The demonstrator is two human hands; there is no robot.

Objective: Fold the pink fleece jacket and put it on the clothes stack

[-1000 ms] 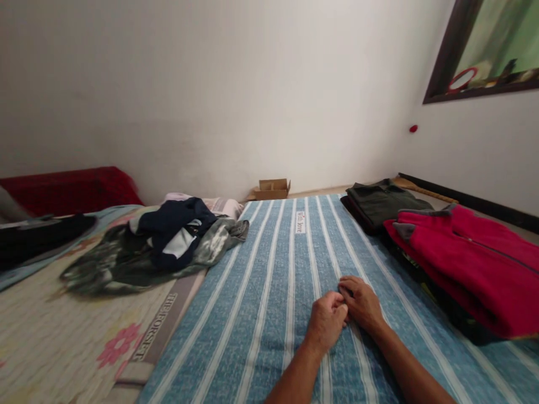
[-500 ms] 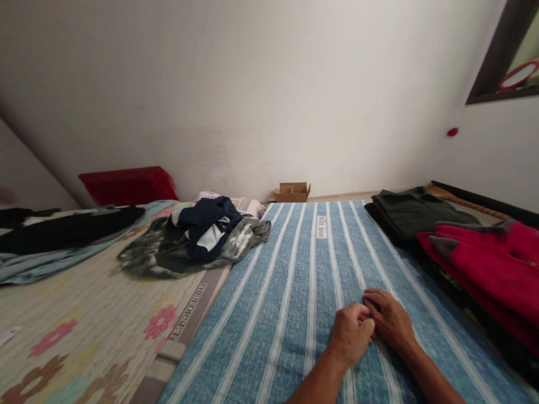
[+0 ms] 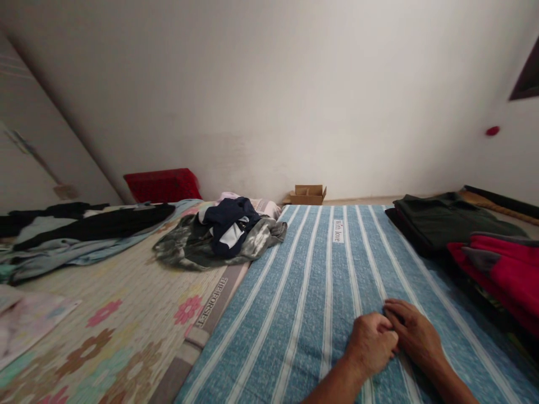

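My left hand (image 3: 373,343) rests on the blue striped bedspread (image 3: 309,292), its fingers curled in and nothing visible in them. Beside it lies my right hand (image 3: 415,331), loosely bent with its fingers stretched toward the left hand. The fingertips of both hands meet or nearly meet. A white label reading "With love" (image 3: 338,231) is on the bedspread beyond them. To the right is a pile of folded clothes with a dark green garment (image 3: 452,219) and a red garment (image 3: 516,269) on top.
At left, a flowered bed cover (image 3: 138,314) bears a crumpled heap with a navy garment (image 3: 231,221), black clothing (image 3: 109,224) and a pale cloth (image 3: 29,322). Against the wall stand a red box-like item (image 3: 162,185) and a small cardboard box (image 3: 308,194).
My view has turned left, so everything sits farther right in the picture and more clothing shows at left. The hands keep nearly the same pose on the bedspread.
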